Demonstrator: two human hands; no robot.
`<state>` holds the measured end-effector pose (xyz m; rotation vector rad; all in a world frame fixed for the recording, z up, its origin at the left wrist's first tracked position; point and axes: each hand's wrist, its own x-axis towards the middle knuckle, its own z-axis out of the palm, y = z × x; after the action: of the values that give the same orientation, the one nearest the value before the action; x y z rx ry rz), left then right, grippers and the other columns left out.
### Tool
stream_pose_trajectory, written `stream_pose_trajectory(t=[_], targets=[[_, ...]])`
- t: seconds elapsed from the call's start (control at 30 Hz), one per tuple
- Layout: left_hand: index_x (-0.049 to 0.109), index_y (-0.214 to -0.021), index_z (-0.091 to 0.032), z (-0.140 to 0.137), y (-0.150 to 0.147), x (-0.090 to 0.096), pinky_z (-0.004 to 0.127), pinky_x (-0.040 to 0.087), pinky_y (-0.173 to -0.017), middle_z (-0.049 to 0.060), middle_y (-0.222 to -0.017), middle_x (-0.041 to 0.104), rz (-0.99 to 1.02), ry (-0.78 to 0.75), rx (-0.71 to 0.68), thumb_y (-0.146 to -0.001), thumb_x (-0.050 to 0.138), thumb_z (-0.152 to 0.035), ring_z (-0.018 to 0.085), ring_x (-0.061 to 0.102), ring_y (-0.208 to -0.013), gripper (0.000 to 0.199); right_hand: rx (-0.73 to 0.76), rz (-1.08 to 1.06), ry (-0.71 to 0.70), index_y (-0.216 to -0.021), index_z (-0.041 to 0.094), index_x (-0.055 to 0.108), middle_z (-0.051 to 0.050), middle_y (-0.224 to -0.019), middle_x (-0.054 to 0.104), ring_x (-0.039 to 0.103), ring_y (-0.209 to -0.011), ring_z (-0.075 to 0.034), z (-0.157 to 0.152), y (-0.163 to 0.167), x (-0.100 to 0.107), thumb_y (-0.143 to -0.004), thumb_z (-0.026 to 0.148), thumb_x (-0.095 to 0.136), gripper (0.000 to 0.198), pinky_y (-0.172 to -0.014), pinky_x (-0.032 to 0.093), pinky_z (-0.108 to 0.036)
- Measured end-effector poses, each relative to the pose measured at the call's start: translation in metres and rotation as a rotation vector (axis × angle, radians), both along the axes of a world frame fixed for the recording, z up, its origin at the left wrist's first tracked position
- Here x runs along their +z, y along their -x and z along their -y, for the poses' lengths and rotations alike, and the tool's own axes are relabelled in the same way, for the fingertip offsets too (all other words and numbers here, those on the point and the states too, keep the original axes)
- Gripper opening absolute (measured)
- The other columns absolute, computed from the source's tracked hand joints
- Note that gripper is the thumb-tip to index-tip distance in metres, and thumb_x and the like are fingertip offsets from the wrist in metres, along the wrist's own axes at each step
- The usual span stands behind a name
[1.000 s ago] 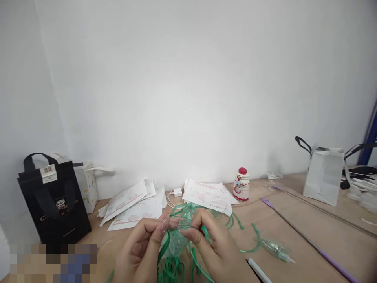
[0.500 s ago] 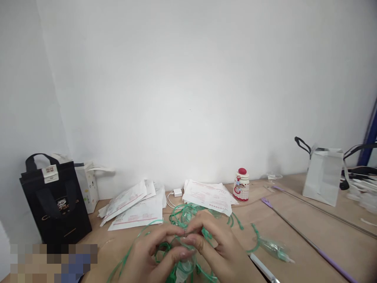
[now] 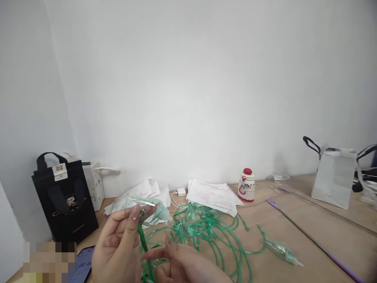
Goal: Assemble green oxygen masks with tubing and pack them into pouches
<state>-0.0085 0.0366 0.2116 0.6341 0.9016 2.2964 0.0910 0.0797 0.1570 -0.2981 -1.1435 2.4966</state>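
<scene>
My left hand point(image 3: 116, 243) pinches a clear, green-tinted oxygen mask point(image 3: 150, 203) between thumb and fingers, raised above the table. A darker green strap point(image 3: 142, 237) hangs from the mask past my palm. Low in the view is my right hand point(image 3: 188, 261), its thumb raised and its index finger stretched out to the strap, apparently touching it. The lower fingers of that hand are curled and partly out of sight. Behind the hands lies a tangle of green tubing point(image 3: 218, 230) with more clear masks among it.
White paper packets point(image 3: 210, 196) lie by the wall, near a red-topped bottle point(image 3: 246, 186). A black bag point(image 3: 66, 204) and a phone point(image 3: 85, 261) are at left. At right are a clear piece with green tubing point(image 3: 284, 251), purple-ended rods point(image 3: 309, 237) and a white bag point(image 3: 334, 179).
My hands were together low over the tubing. The left has lifted the mask up and leftward, and the right has come away from it. The view has turned slightly left.
</scene>
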Motion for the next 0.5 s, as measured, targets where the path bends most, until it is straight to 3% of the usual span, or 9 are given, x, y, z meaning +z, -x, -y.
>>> stream_pose_trajectory(t=[0.07,0.17,0.23,0.3,0.4,0.5], targets=[[0.063,-0.068,-0.018,-0.001,0.000,-0.003,0.015,0.054,-0.060,-0.001,-0.065,0.072,0.032,-0.033,-0.135,-0.047,0.081,-0.030,0.014,0.067,-0.066,0.030,0.054,-0.073,0.063,-0.090,0.008,0.061,0.008,-0.036,0.040,0.028,-0.032,-0.004,-0.004,0.000,0.000,-0.071,0.056,0.057,0.052,-0.039,0.020,-0.016],[0.064,-0.072,-0.018,-0.003,-0.001,-0.006,0.019,0.055,-0.061,0.000,-0.068,0.072,0.062,-0.022,-0.239,-0.050,0.080,-0.027,0.017,0.068,-0.070,0.028,0.162,-0.164,0.129,-0.064,0.010,0.058,0.005,-0.038,0.043,0.028,-0.033,-0.004,-0.007,0.009,-0.009,-0.069,0.064,0.052,0.055,-0.037,0.019,-0.016],[0.064,-0.073,-0.019,-0.002,-0.003,-0.005,0.019,0.054,-0.061,0.000,-0.068,0.071,0.070,-0.005,-0.269,-0.052,0.079,-0.026,0.017,0.067,-0.071,0.027,0.156,-0.297,0.206,-0.046,0.014,0.048,0.006,-0.035,0.038,0.025,-0.032,-0.003,-0.009,0.015,-0.016,-0.069,0.062,0.053,0.054,-0.036,0.020,-0.015],[0.064,-0.075,-0.019,0.000,-0.003,-0.002,0.018,0.053,-0.061,0.000,-0.070,0.071,0.072,0.017,-0.310,-0.054,0.078,-0.026,0.015,0.067,-0.070,0.026,0.000,-0.456,0.352,-0.043,0.014,0.043,0.010,-0.033,0.028,0.020,-0.030,-0.002,-0.011,0.016,-0.019,-0.075,0.048,0.057,0.048,-0.038,0.024,-0.014],[0.064,-0.075,-0.018,0.002,0.001,0.004,0.021,0.053,-0.057,0.000,-0.066,0.069,0.084,0.113,-0.349,-0.057,0.074,-0.028,0.015,0.065,-0.061,0.023,-0.329,-0.540,0.539,-0.060,0.013,0.052,0.013,-0.037,0.018,0.020,-0.030,-0.002,-0.020,-0.002,-0.009,-0.083,0.024,0.053,0.026,-0.041,0.027,-0.013],[0.064,-0.077,-0.019,0.002,0.009,0.008,0.024,0.053,-0.052,-0.003,-0.057,0.066,0.100,0.200,-0.284,-0.063,0.069,-0.028,0.015,0.063,-0.052,0.017,-0.541,-0.569,0.529,-0.069,0.013,0.051,0.013,-0.043,0.019,0.025,-0.033,-0.002,-0.034,-0.034,0.011,-0.085,0.013,0.047,0.017,-0.047,0.033,-0.014]])
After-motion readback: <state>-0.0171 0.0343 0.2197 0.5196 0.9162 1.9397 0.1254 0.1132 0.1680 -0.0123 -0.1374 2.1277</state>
